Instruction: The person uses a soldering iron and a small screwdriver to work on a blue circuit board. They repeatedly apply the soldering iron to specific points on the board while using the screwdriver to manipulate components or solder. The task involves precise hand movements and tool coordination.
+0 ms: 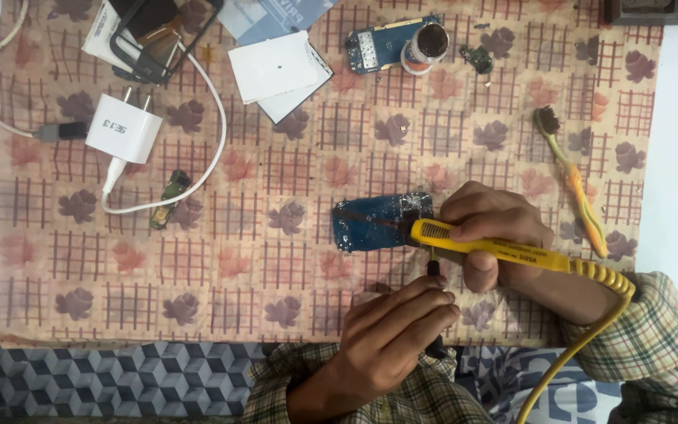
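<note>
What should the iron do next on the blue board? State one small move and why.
Probably ease the tip slightly down and hold it steady on the blue board. The right hand holds the yellow iron with its tip over the board's middle; whether it touches is unclear. The left hand pinches a thin dark tool just below, apart from the board.

Small electronics repair bench, likely home-run.

Shown by a yellow soldering iron [496,250] on a coiled cord over a blue circuit board [378,222] at centre, another board [382,43] at top, loose small parts, a white charger plug [123,128] with cable at upper left, a worn toothbrush [574,180] at right, all laid on a flower-patterned cloth [276,267].
</note>
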